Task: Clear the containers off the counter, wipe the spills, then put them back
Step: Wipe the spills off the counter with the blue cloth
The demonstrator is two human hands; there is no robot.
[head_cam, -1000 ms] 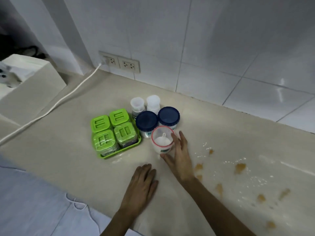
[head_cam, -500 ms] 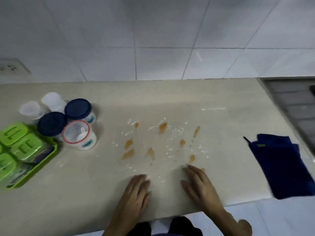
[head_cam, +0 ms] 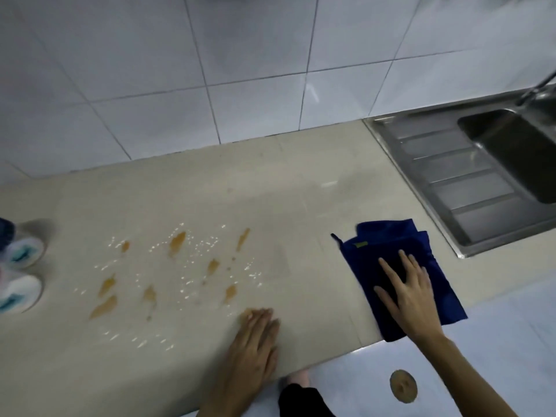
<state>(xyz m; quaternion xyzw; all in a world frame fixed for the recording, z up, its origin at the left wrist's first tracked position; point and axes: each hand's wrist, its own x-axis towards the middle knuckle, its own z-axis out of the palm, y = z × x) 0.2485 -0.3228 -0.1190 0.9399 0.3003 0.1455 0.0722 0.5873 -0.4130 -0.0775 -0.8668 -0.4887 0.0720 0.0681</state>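
Note:
Brown spills (head_cam: 177,245) and white grains are scattered over the middle of the beige counter (head_cam: 270,188). A folded dark blue cloth (head_cam: 394,236) lies at the counter's front right. My right hand (head_cam: 409,293) rests flat on the cloth, fingers spread. My left hand (head_cam: 255,341) lies flat on the bare counter near the front edge, just right of the spills. Two white containers (head_cam: 21,254) with teal labels show at the far left edge, partly cut off.
A steel sink (head_cam: 511,158) with a ribbed drainboard sits at the right end of the counter, a tap above it. White wall tiles rise behind. The tiled floor with a round drain (head_cam: 403,386) shows below the counter's front edge.
The view has swung right, away from the containers. My right hand has moved right from the bare counter onto the blue cloth. My left hand stays flat on the counter.

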